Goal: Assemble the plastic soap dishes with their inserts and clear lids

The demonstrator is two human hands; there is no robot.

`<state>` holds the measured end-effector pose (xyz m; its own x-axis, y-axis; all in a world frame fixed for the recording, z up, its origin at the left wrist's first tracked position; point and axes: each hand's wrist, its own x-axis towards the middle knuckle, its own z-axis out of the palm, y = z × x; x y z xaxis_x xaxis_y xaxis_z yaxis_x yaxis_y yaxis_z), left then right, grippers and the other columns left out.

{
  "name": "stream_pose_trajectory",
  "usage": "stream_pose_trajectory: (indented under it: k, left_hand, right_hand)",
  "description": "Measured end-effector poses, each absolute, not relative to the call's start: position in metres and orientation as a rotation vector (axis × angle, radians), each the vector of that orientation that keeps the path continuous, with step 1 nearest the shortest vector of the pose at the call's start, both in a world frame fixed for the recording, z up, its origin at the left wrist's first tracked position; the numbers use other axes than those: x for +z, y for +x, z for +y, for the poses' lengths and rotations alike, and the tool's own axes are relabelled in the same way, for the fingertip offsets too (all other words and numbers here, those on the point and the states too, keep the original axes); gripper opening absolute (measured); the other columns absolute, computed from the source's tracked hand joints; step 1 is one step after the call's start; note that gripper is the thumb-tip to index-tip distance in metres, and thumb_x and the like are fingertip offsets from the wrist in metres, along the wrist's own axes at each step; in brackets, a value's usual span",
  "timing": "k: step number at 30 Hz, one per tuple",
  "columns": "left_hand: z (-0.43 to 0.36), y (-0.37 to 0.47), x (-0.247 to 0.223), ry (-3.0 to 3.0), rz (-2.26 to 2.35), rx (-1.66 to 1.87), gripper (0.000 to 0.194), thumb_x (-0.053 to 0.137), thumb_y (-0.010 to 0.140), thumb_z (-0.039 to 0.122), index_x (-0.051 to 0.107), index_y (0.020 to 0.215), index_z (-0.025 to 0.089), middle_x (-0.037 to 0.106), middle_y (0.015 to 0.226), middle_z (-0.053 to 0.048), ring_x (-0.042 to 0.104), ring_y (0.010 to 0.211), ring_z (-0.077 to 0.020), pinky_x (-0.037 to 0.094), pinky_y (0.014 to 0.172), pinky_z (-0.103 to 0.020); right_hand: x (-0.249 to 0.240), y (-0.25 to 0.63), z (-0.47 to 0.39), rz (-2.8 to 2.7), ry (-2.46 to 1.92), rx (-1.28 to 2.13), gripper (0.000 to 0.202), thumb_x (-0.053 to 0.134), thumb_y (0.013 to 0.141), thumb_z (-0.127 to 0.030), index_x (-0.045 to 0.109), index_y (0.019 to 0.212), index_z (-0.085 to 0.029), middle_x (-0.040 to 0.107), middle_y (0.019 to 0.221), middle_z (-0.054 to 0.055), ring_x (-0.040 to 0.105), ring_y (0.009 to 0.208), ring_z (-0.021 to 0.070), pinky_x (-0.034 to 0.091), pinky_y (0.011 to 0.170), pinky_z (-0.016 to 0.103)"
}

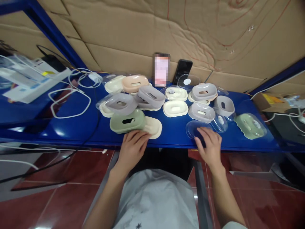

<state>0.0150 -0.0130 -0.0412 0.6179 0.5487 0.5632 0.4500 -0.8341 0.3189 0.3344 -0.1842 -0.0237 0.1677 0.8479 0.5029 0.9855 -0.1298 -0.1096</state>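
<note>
My left hand (135, 144) lies at the near edge of the blue table, its fingers together over the rim of a cream tray (154, 127) beside a green oval box (127, 121). Whether it grips the tray is hard to tell. My right hand (209, 143) has thumb and fingers apart, fingertips over a clear oval lid (194, 128) lying on the table. Behind stand grey boxes (122, 103), a peach box (135, 83), a cream tray (175, 108) and another grey box (201, 112). A green piece under a clear cover (250, 126) sits at the right.
Two phones, one lit (161, 70) and one dark (183, 70), lean on the cardboard wall (124, 41). White cables (69, 103) and power strips (35, 82) lie left. A cardboard box (271, 102) stands right. The blue table edge (171, 145) runs in front.
</note>
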Motion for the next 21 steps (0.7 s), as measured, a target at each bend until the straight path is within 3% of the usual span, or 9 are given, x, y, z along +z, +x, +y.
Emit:
stream_pose_trajectory:
  k: [5, 9, 12, 17, 21]
  left_hand:
    - [-0.027, 0.034, -0.036, 2.582, 0.534, 0.947, 0.038, 0.056, 0.102, 0.0, 0.073, 0.128, 0.023, 0.077, 0.132, -0.007, 0.07, 0.118, -0.0224, 0.055, 0.1, -0.039]
    - [-0.029, 0.037, -0.034, 2.607, 0.677, 0.986, 0.033, 0.062, 0.104, 0.008, 0.072, 0.131, 0.023, 0.073, 0.141, -0.011, 0.068, 0.127, -0.0272, 0.054, 0.103, -0.044]
    - [-0.025, 0.033, -0.034, 2.651, 0.76, 0.94, 0.025, 0.066, 0.105, 0.017, 0.072, 0.129, 0.022, 0.075, 0.135, -0.011, 0.067, 0.129, -0.03, 0.052, 0.105, -0.047]
    - [-0.025, 0.028, -0.035, 2.565, 0.654, 0.96, 0.018, 0.065, 0.105, 0.014, 0.074, 0.119, 0.022, 0.08, 0.116, -0.006, 0.073, 0.113, -0.0233, 0.054, 0.097, -0.04]
    - [-0.029, 0.027, -0.035, 2.517, 0.66, 0.983, 0.021, 0.066, 0.104, 0.015, 0.075, 0.121, 0.025, 0.077, 0.127, -0.008, 0.071, 0.119, -0.0245, 0.056, 0.101, -0.042]
  right_hand:
    - [-0.031, 0.306, -0.164, -1.822, -2.024, -0.311, 0.052, 0.058, 0.109, -0.036, 0.051, 0.159, -0.027, 0.061, 0.158, 0.014, 0.056, 0.147, 0.0318, 0.037, 0.123, 0.051]
    - [-0.028, 0.308, -0.157, -1.843, -1.976, -0.257, 0.054, 0.056, 0.11, -0.035, 0.046, 0.163, -0.028, 0.057, 0.162, 0.013, 0.052, 0.153, 0.0296, 0.032, 0.129, 0.052]
    - [-0.019, 0.316, -0.155, -1.783, -2.03, -0.277, 0.052, 0.054, 0.111, -0.038, 0.049, 0.161, -0.028, 0.058, 0.162, 0.013, 0.051, 0.153, 0.0316, 0.034, 0.127, 0.054]
    - [-0.007, 0.334, -0.152, -1.778, -2.162, -0.238, 0.056, 0.055, 0.109, -0.048, 0.051, 0.161, -0.028, 0.059, 0.161, 0.015, 0.053, 0.15, 0.037, 0.041, 0.12, 0.06]
    - [-0.009, 0.331, -0.153, -1.845, -2.166, -0.139, 0.056, 0.054, 0.109, -0.047, 0.05, 0.162, -0.03, 0.057, 0.163, 0.013, 0.052, 0.151, 0.0368, 0.047, 0.114, 0.058]
